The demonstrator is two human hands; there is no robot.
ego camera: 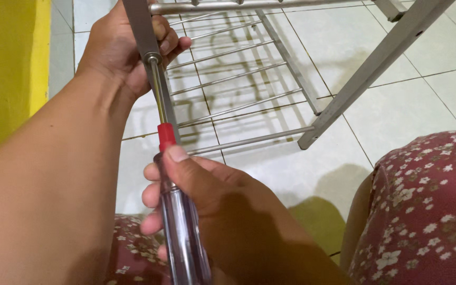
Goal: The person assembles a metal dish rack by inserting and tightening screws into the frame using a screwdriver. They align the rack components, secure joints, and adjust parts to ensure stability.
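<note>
- Head view: the left hand (120,47), at eleven o'clock, is wrapped round a grey metal leg (139,26) of a silver wire drying rack (238,79).
- The right hand (207,195), at six o'clock, grips a screwdriver with a clear handle and red collar (178,221); its steel shaft meets a screw on that leg.
- White tiled floor (397,105) lies beneath; floral maroon fabric (428,211) at four o'clock.

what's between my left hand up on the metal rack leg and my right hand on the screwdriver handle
In the head view, only the screwdriver's bare metal shaft and red collar span the stretch between the left hand and right hand, lying along the rack leg.
</note>
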